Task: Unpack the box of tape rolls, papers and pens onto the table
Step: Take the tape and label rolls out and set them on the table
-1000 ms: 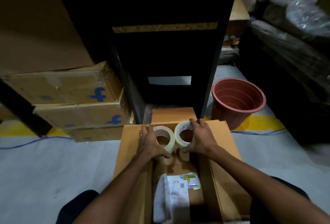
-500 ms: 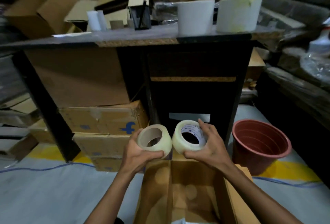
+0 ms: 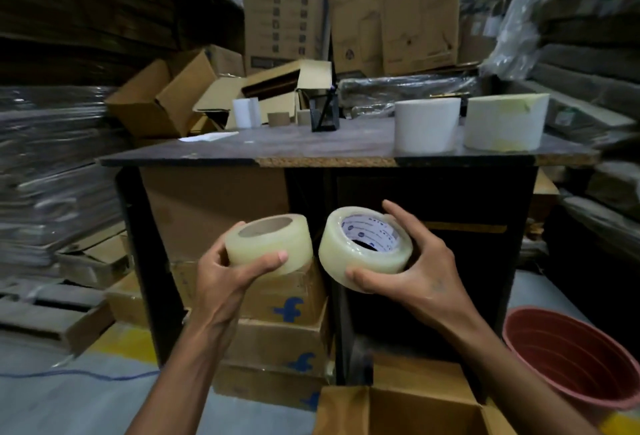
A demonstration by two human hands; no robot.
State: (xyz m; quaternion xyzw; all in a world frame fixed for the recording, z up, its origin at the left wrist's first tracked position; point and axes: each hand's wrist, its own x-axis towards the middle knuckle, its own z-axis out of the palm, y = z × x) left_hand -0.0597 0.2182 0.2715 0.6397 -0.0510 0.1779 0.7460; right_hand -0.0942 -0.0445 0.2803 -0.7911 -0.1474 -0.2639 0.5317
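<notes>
- Left hand (image 3: 228, 272) grips the left roll (image 3: 269, 244) by its outer band: thumb in front, fingers behind.
- Right hand (image 3: 412, 261) grips the right roll (image 3: 365, 244) likewise, core tilted toward the camera.
- Rolls are probably light, rigid and smooth-sided; hold across the width.
- Surface (image 3: 311, 147) lies above and beyond both hands; box (image 3: 398, 410) lies below them.

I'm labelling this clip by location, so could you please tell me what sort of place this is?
Probably a warehouse or packing storeroom: cardboard boxes piled behind a worn table, plastic-wrapped stacks alongside, and large rolls on the tabletop.
</notes>
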